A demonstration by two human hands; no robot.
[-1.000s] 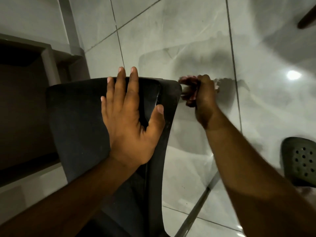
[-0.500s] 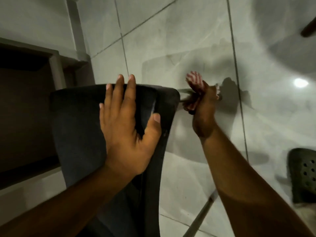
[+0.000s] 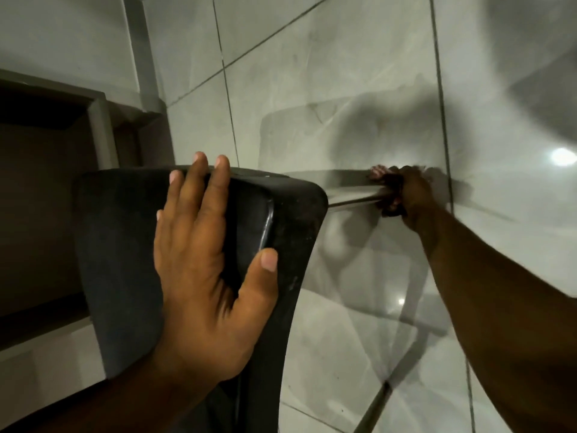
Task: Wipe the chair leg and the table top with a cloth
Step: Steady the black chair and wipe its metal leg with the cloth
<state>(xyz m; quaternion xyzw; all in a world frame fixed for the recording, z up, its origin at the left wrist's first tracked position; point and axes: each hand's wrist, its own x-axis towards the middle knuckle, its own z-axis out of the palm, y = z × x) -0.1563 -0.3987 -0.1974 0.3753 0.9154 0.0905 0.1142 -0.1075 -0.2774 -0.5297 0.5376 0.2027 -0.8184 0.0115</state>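
Observation:
A dark plastic chair (image 3: 121, 254) is tipped over, its underside facing me. My left hand (image 3: 206, 270) lies flat on it with fingers spread, holding nothing. A thin metal chair leg (image 3: 349, 196) juts out to the right from the chair's corner. My right hand (image 3: 406, 195) is wrapped around that leg, with a red-and-white cloth (image 3: 379, 173) bunched in its grip against the metal. Most of the cloth is hidden inside the fist. A second metal leg (image 3: 374, 407) runs diagonally at the lower right.
Glossy grey floor tiles (image 3: 312, 89) fill the view, with a lamp reflection (image 3: 562, 156) at the right. A dark recessed frame (image 3: 46, 151) and a grey post (image 3: 140, 51) stand at the left, close to the chair.
My right hand has slid with the cloth outward along the chair leg, farther from the chair's corner. The left hand stays flat on the chair. The perforated dark object at the right has left the view.

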